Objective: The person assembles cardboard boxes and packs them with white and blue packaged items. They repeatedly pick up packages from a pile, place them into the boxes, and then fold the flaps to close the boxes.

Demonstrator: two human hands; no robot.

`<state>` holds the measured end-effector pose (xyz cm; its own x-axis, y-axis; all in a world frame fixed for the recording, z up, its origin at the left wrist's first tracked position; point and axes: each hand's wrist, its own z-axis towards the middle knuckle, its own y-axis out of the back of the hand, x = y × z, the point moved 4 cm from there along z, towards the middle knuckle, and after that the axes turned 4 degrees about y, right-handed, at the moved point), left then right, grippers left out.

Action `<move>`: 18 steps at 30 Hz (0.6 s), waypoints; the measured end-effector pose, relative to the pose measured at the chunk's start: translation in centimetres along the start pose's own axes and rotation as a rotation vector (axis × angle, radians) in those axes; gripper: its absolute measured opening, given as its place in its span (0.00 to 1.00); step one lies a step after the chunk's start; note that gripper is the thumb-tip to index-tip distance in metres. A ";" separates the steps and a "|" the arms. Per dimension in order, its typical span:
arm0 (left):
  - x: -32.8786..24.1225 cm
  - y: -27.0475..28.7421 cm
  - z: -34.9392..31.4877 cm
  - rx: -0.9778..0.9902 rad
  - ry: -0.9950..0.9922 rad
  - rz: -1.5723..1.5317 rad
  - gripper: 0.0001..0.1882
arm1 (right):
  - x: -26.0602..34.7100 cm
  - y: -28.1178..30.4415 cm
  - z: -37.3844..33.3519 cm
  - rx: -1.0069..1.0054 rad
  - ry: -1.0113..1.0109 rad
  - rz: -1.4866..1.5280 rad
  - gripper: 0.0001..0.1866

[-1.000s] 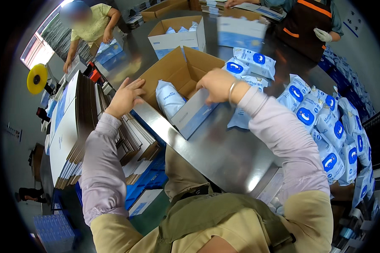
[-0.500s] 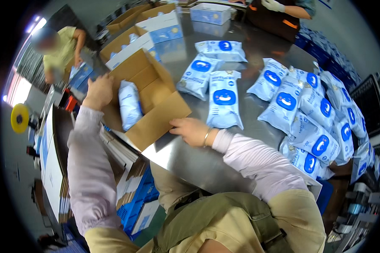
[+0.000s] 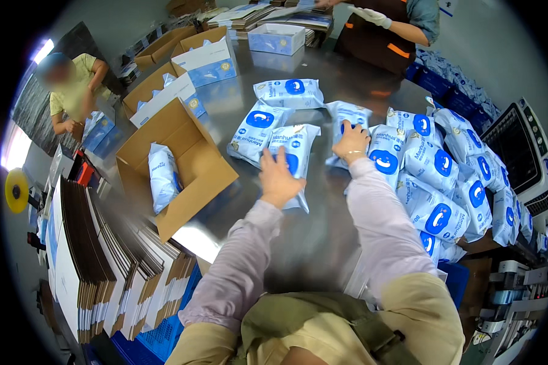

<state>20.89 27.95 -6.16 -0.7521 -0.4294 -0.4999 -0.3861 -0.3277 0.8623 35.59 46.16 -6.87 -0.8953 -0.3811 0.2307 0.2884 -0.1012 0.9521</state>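
My left hand (image 3: 280,178) grips a white and blue pack of wipes (image 3: 297,144) from above, its thumb by the right edge and fingers across the face. My right hand (image 3: 352,143) holds another pack of wipes (image 3: 349,111), its fingers curled over the blue lid area. Both packs lie on the metal table. Two more packs of wipes (image 3: 259,126) sit beyond my left hand. To the left stands an open cardboard box (image 3: 204,201), with one pack of wipes (image 3: 162,176) inside along its left side.
A heap of wipes packs (image 3: 435,182) covers the right of the table (image 3: 310,255). Filled boxes (image 3: 208,73) stand beyond the open one. Flattened cartons (image 3: 112,267) are stacked at lower left, and a monitor (image 3: 517,155) is at right. Two other people work at the far side.
Both hands have left the open box and moved right onto separate packs of wipes. The pack under my left hand has tilted slightly. The whole view has shifted.
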 end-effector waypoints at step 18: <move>10.0 25.9 -4.3 -0.362 -0.570 -1.526 0.29 | 26.1 19.1 -15.5 -0.601 1.086 1.034 0.43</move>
<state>5.60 11.56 10.83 0.0567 0.7605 -0.6468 -0.8251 -0.3291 -0.4593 22.99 19.98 14.27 0.3324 -0.9221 0.1981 0.9032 0.3717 0.2146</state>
